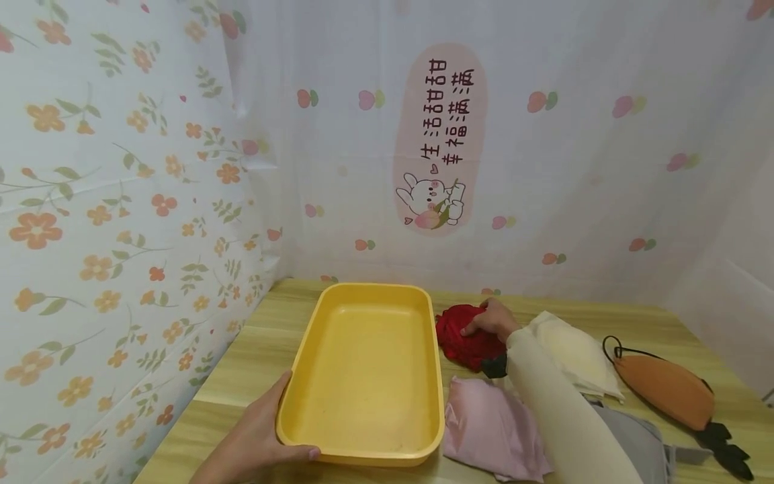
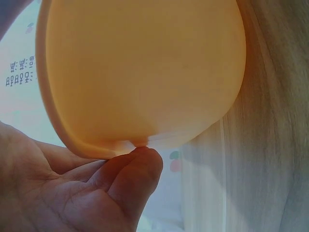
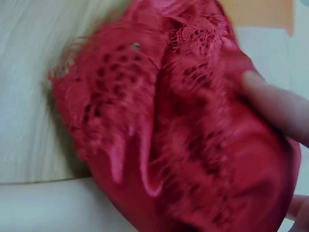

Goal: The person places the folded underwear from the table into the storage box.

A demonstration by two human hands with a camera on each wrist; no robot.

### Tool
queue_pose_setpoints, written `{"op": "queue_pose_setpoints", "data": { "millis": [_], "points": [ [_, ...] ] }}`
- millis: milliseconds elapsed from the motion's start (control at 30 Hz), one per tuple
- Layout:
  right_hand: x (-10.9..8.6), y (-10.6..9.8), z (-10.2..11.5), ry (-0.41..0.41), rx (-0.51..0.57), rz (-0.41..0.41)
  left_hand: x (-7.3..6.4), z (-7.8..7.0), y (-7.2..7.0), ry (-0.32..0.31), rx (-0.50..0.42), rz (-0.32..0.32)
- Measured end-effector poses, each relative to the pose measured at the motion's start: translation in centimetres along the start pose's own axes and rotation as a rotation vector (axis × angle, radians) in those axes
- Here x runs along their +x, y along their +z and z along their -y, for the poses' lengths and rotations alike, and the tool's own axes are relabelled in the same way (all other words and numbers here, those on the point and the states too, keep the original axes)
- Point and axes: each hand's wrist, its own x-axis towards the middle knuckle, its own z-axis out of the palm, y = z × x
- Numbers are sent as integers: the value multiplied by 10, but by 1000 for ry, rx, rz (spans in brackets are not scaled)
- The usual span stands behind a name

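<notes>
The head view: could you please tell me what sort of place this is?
Probably a makeshift, screened work corner: white flower-printed sheeting and white rabbit-printed sheeting hang around a yellowish wood-grained table and a yellow rectangular tray.

Head view: dark Chinese lettering on the pink panel of the white printed backdrop sheet. Two lines, turned sideways, running bottom to top. Left line: 生活, then 甜 repeated. Right line: 幸福, then 满 repeated. Exact repeat counts uncertain. Left wrist view: part of the same lettering, near left edge, indistinct.
</notes>
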Motion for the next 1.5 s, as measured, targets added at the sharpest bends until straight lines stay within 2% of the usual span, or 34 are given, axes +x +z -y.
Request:
{"op": "queue_pose_setpoints", "data": {
  "millis": [267,433,633,967,1267,1500],
  "points": [
    [0,-8,-6,-20,340,77,0,2,0,0,-58,11],
    [-2,-9,-6,3,480,73,-1,1,-2,-11,0,9],
    [-7,-14,1,-19,519,-5,-1,-1,-5,-26,-7,21],
    [-14,-31,32,-71,573,-81,1,1,-6,-51,-41,49],
    [-16,-34,61,-83,553,-115,0,3,-6,-56,-46,58],
    [-19,-30,76,-138,618,-108,0,3,-7,-60,-58,63]
  ]
}}
